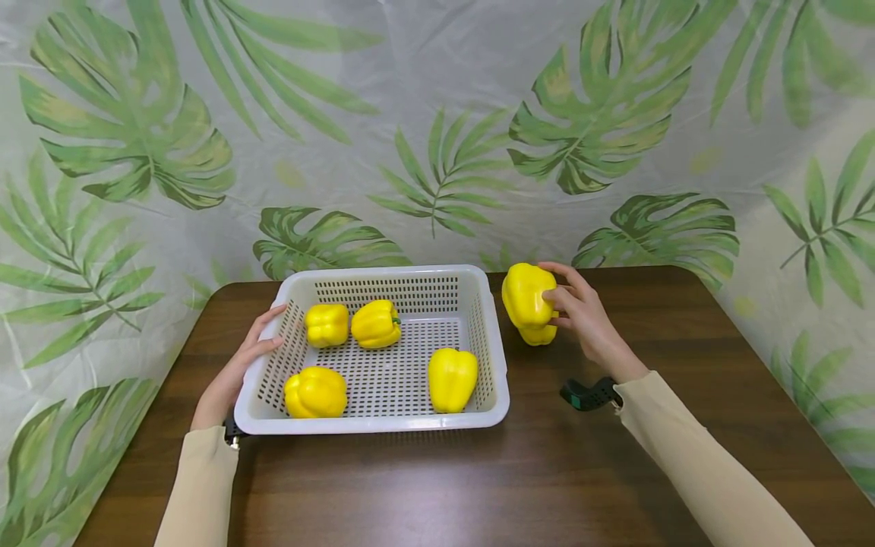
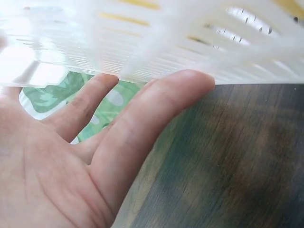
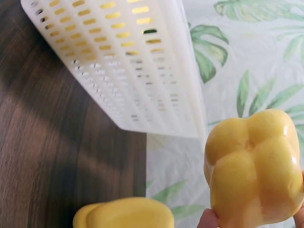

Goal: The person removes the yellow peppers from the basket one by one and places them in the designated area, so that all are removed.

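Note:
My right hand point(image 1: 581, 311) grips a yellow bell pepper point(image 1: 525, 290) just off the basket's right side; its lobed end faces the right wrist view. Below it, partly hidden, a second yellow bell pepper point(image 1: 538, 335) lies on the table. A white perforated plastic basket point(image 1: 372, 425) holds several more: one bell pepper point(image 1: 326, 325) and another with a green stem point(image 1: 376, 324) toward the back left, one point(image 1: 316, 393) at front left, one point(image 1: 453, 380) at front right. My left hand point(image 1: 239, 365) touches the basket's left side, fingers extended against its wall in the left wrist view.
Under everything is a dark brown wooden table point(image 1: 410, 486). Behind it hangs a pale cloth point(image 1: 465, 76) printed with green leaves, which also runs along both sides. A black wrist strap point(image 1: 591, 393) stands out from the right wrist.

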The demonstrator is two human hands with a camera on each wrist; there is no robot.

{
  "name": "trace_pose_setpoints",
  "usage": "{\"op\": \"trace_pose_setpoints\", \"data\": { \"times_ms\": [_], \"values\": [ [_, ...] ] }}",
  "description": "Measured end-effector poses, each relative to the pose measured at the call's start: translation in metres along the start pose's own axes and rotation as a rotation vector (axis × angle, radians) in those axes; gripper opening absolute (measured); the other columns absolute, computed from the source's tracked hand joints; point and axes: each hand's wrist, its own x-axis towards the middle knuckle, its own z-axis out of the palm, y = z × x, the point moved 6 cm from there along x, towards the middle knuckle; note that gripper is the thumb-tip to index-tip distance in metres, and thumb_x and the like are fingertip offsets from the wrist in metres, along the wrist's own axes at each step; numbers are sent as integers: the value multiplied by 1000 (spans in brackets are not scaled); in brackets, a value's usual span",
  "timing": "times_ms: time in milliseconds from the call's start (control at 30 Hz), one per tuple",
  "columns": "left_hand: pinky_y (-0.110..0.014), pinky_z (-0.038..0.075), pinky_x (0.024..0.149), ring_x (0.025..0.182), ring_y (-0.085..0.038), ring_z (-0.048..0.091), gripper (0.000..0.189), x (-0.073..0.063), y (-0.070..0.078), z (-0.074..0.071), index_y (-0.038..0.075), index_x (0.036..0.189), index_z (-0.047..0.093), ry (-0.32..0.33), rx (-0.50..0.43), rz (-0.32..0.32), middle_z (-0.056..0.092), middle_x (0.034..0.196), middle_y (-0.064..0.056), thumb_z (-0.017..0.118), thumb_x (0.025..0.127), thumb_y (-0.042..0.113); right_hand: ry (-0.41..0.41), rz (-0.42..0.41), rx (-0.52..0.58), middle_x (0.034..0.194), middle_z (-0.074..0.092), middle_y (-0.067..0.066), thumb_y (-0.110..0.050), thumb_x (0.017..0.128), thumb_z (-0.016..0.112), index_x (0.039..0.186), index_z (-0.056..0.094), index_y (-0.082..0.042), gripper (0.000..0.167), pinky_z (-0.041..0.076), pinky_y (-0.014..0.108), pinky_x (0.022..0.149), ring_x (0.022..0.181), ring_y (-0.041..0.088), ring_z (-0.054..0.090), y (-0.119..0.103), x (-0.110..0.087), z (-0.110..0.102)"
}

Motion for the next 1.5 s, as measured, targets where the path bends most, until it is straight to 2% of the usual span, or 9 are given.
{"op": "trace_pose_setpoints", "data": {
  "times_ms": [100,367,667,767,933,1167,1400,1500],
  "values": [
    [-37,51,82,115,-26,45,51,1,0,0,38,147,20,-1,-15,7,-1,153,-24,33,102,17,2,-9,8,135,38,22,-19,99,48,147,34,-17,50,52,27,75,93,22,55,3,-1,-5],
    [-39,50,82,120,-41,36,53,-1,0,0,36,149,15,10,28,-5,1,153,-23,33,102,20,35,-22,-14,131,40,19,-21,99,47,146,36,-20,48,52,29,75,89,18,56,13,-3,-22],
    [-37,50,83,115,-24,45,51,-1,1,0,37,147,19,-1,-12,13,0,152,-25,32,102,17,75,-22,-22,126,42,13,-21,99,47,144,39,-22,45,52,26,73,88,15,57,23,-7,-39],
    [-38,50,84,118,-30,42,52,-1,1,1,36,148,17,1,-12,9,-1,153,-24,32,102,17,89,-24,-17,123,43,10,-21,99,48,143,40,-22,45,52,26,73,87,14,58,27,-8,-45],
    [-40,48,84,124,-44,31,53,-3,0,1,36,150,13,17,46,-22,0,154,-19,34,102,23,111,-37,5,118,45,8,-18,99,48,141,42,-22,42,53,25,71,84,13,58,31,-9,-54],
    [-38,50,83,119,-34,40,52,-2,1,2,36,149,16,6,11,11,1,153,-23,32,103,18,147,-40,50,115,45,8,-15,98,49,138,45,-22,41,52,24,68,79,11,59,38,-11,-66],
    [-44,47,85,125,-48,29,55,-5,-1,1,36,150,11,26,70,-33,0,154,-18,34,102,23,179,-21,14,113,47,5,-16,98,48,138,45,-22,42,52,23,67,79,10,59,47,-12,-75],
    [-47,46,87,126,-49,27,56,-6,-1,1,36,151,10,31,71,-42,0,155,-17,34,102,25,188,-16,-24,117,45,4,-18,98,47,140,43,-22,42,51,23,68,81,10,58,52,-13,-77]
  ]
}}
